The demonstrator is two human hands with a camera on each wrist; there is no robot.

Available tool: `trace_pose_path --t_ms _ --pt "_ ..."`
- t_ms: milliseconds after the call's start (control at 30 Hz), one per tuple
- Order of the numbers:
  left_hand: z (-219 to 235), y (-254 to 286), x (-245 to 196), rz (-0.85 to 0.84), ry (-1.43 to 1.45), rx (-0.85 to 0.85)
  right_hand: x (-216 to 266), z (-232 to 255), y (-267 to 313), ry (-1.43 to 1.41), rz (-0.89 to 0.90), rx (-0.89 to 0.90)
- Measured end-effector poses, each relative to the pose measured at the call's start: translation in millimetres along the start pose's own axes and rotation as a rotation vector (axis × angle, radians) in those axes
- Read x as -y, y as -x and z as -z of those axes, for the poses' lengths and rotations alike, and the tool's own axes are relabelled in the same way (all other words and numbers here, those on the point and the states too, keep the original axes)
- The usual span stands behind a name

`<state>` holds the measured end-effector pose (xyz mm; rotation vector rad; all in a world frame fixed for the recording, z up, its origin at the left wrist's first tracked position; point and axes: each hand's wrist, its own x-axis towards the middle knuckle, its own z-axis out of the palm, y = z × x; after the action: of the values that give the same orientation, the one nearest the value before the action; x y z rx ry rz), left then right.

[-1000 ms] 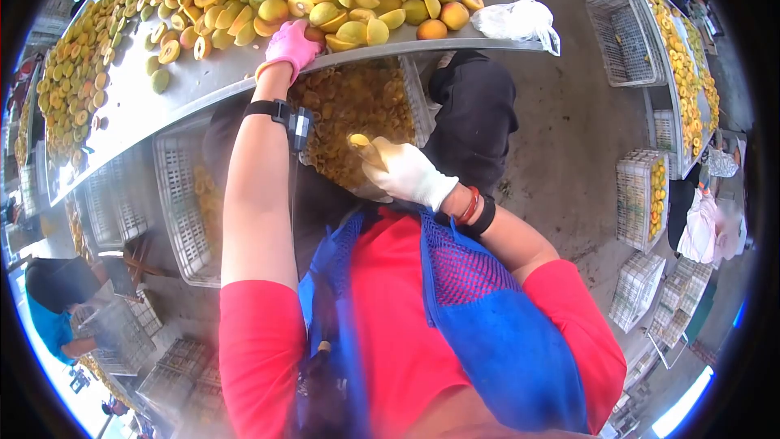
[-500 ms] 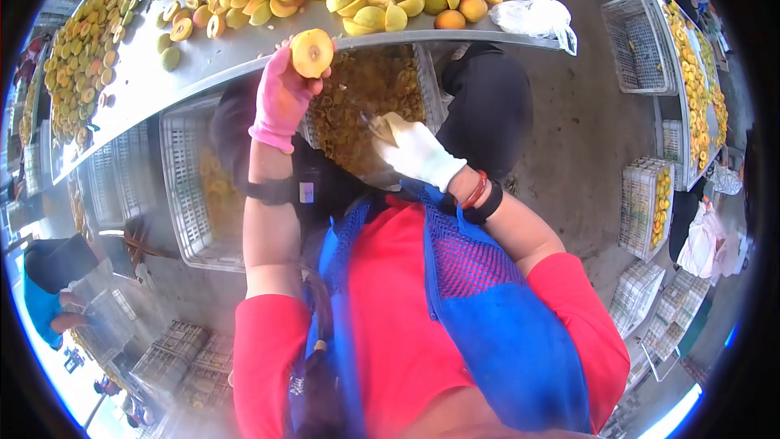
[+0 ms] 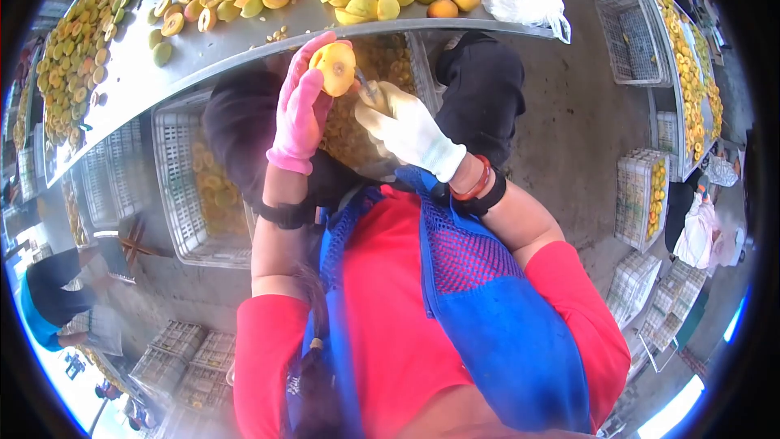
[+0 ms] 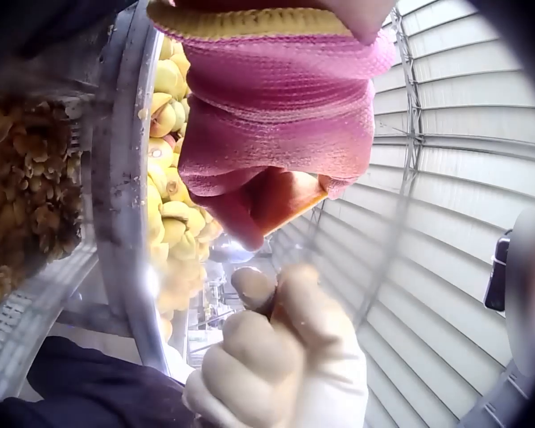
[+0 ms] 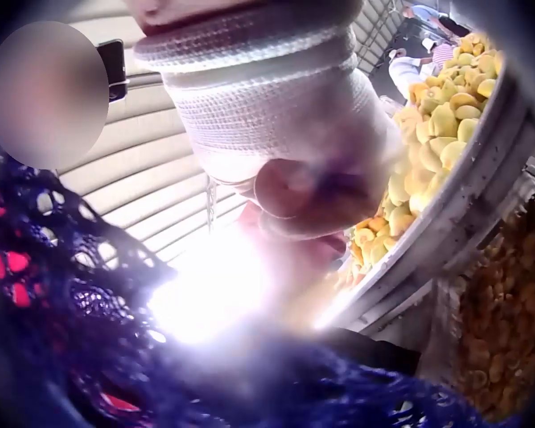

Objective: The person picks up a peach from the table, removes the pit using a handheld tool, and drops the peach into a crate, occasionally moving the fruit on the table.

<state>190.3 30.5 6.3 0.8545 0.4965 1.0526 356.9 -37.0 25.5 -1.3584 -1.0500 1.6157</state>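
Hands close together. Left hand [image 3: 299, 114] grips cut fruit [image 3: 337, 70] near worktop [image 3: 122, 106]; right hand [image 3: 413, 132] grips small tool [image 3: 374, 96], contact unclear. Held piece opened; its remaining work unclear. Many pieces [image 3: 361, 7] heaped cut; others [image 3: 443, 8] look whole.

left hand [image 4: 276, 125] — holding fruit [image 4: 290, 198]

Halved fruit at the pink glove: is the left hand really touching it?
Touching. The head view shows the left hand gripping the halved fruit, thumb against its side and fingers behind it.
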Motion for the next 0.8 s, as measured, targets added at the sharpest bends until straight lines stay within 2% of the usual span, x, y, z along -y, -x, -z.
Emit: trace_pose_path --t_ms 33,133,233,300,433,533,667,733,800 --pt "-3.0 1.6 0.7 -0.007 -0.015 0.007 1.7 -0.3 1.2 -0.082 -0.045 0.014" --pt "-12.4 4.1 5.8 -0.038 -0.078 0.03 5.3 -2.7 4.0 -0.091 -0.021 0.003" --pt "-17.0 6.7 12.5 -0.072 -0.159 0.062 -9.0 -4.4 0.0 -0.124 0.075 -0.038" --pt "-21.2 7.5 19.8 -0.135 -0.232 0.056 -10.8 -1.5 0.0 -0.089 0.078 -0.027" --pt "-22.0 8.6 26.9 -0.209 -0.302 0.076 -7.4 3.4 2.0 -0.111 0.051 0.072" --pt "-18.6 6.8 27.0 -0.178 -0.321 0.097 5.5 9.2 4.8 -0.323 -0.176 0.16" --pt "-17.1 5.9 9.6 -0.012 -0.138 0.151 3.4 6.8 6.9 -0.211 -0.116 0.121" --pt "-20.9 2.6 8.5 0.052 0.004 0.036 -5.5 4.4 3.2 -0.09 -0.076 0.084" --pt "-21.7 0.6 9.1 0.102 0.058 -0.069 -19.9 -1.1 -3.8 0.114 0.224 -0.004"
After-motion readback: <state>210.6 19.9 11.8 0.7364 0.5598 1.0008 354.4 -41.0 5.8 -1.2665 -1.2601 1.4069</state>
